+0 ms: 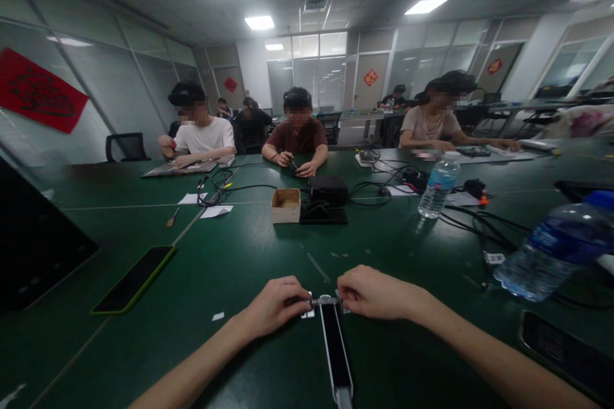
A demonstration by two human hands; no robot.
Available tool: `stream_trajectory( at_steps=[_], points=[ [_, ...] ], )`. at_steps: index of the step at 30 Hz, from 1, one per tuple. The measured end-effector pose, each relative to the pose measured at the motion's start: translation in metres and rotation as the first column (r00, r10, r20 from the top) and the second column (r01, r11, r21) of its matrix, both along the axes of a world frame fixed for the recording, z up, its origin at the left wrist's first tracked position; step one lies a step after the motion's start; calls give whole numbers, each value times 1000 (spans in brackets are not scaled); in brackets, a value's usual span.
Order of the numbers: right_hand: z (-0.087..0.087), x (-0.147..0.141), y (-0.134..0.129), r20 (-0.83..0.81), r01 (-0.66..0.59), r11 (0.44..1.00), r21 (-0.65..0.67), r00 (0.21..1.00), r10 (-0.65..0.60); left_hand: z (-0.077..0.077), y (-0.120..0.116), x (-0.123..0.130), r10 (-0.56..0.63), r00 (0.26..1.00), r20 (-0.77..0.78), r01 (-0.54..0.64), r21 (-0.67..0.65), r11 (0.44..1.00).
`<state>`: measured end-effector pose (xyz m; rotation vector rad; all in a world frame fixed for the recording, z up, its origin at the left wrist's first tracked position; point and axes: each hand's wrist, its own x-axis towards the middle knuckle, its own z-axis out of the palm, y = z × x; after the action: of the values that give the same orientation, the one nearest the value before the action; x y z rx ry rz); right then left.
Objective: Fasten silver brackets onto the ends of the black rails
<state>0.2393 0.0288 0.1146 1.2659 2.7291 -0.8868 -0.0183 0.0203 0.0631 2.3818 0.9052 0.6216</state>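
Note:
In front of me on the green table lies a long, narrow device [336, 348] with a black face and silver edges. A short crosswise silver part [326, 300] sits at its far end. On the left of that end, my left hand [278, 305] is closed, thumb and fingertips pinching a small shiny silver piece [307, 314]. From the other side my right hand [368, 294] is also closed, its curled fingers at a similar small piece [344, 308] that they mostly hide. Exactly what these end pieces are cannot be made out.
A phone [134, 280] with a green edge lies left; another dark phone [563, 354] lies right. Water bottles [439, 186] [559, 249] stand at right. Ahead are an open small box [286, 212], a black device [329, 192] and cables. Several people sit beyond.

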Motion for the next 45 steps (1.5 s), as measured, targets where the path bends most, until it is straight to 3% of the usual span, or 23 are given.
stream_trajectory(
  at_steps=[7,21,27,30,34,39,45],
  points=[
    [3,-2,1,3,-11,1000,-13,1000,11,0,-1,3,105,994,-18,-105,5,994],
    [-2,-2,2,-17,7,999,35,1000,-7,4,-4,5,58,995,-86,-60,-30,998],
    [0,11,15,-53,-27,998,-59,998,24,-2,1,3,49,995,-82,-50,-17,999],
    [-1,29,32,-4,81,995,51,997,-81,-5,3,2,56,995,-79,-59,-31,998],
    [-10,54,56,97,238,927,288,956,-276,-5,4,3,37,996,-82,-40,-44,998],
    [-25,67,69,135,229,921,315,950,-282,-1,2,4,21,996,-89,-26,-52,998],
    [-30,66,72,160,219,921,321,946,-281,0,1,4,18,996,-83,-20,-26,999]
  ],
)
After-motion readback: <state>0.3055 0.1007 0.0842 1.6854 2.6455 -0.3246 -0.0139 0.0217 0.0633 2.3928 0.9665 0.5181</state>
